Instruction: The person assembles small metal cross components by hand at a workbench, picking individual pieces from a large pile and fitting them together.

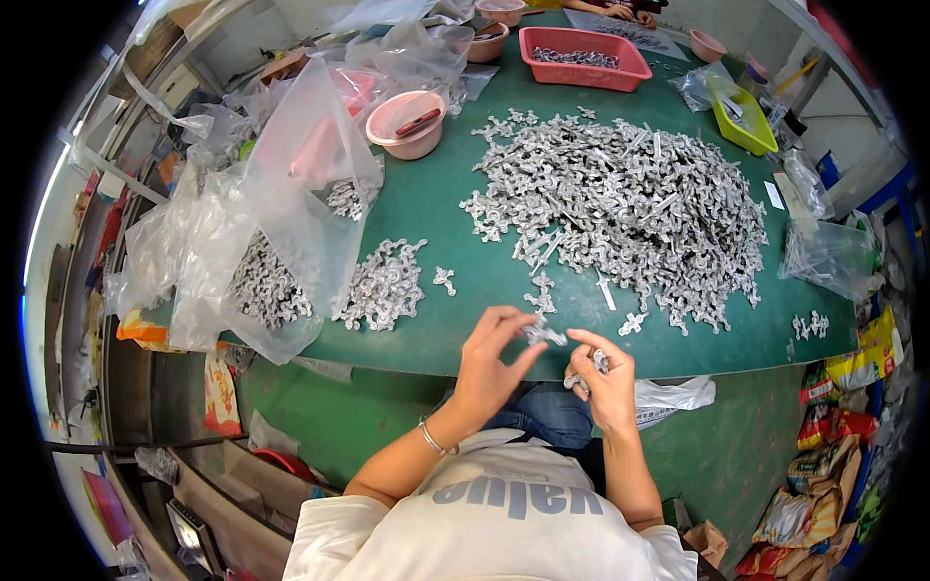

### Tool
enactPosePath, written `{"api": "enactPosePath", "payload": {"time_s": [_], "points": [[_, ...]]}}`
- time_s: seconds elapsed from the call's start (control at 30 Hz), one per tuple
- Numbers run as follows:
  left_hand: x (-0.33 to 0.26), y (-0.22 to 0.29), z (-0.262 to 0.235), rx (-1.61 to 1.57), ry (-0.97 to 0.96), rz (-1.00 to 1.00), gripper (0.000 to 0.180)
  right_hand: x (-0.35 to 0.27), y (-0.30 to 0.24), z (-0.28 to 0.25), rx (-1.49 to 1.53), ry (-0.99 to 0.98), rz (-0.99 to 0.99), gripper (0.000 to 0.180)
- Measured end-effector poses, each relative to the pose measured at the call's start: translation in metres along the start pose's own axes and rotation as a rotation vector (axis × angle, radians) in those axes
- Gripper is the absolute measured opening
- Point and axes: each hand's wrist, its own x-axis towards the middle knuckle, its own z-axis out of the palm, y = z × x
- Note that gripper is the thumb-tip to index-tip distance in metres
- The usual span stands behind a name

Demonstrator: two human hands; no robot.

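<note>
At the table's near edge my left hand (494, 360) pinches a small grey metal cross (545, 334), slightly blurred, between thumb and fingers. My right hand (608, 385) is curled around a few more metal pieces (576, 385), with its index fingertip close to that cross; whether it touches cannot be made out. Beyond my hands spreads a large heap of metal crosses (630, 208). Single crosses lie near it, one (633, 322) just past my right hand. To the left are a smaller pile of crosses (383, 286) and a lone cross (444, 280).
Clear plastic bags (305, 194) cover the table's left side, some with crosses inside. A pink bowl (407, 126) holds a red-handled tool. Farther back stand a red tray (584, 60) of metal parts and a yellow-green basket (741, 116). Another person's hands (630, 14) are at the far end.
</note>
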Motion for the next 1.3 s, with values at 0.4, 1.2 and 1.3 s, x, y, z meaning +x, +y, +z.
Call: {"api": "enactPosePath", "payload": {"time_s": [0.4, 1.2, 1.3], "points": [[-0.011, 0.047, -0.022, -0.23, -0.163, 0.146, 0.04, -0.038, -0.035, 0.019, -0.346, 0.075, -0.3, 0.013], [-0.014, 0.047, -0.034, -1.207, -0.524, -0.706, 0.019, -0.054, -0.047, 0.016, -0.087, -0.163, -0.223, 0.027], [-0.014, 0.047, -0.034, -1.218, -0.529, -0.703, 0.019, -0.055, -0.047, 0.018, -0.094, -0.158, -0.238, 0.027]]}}
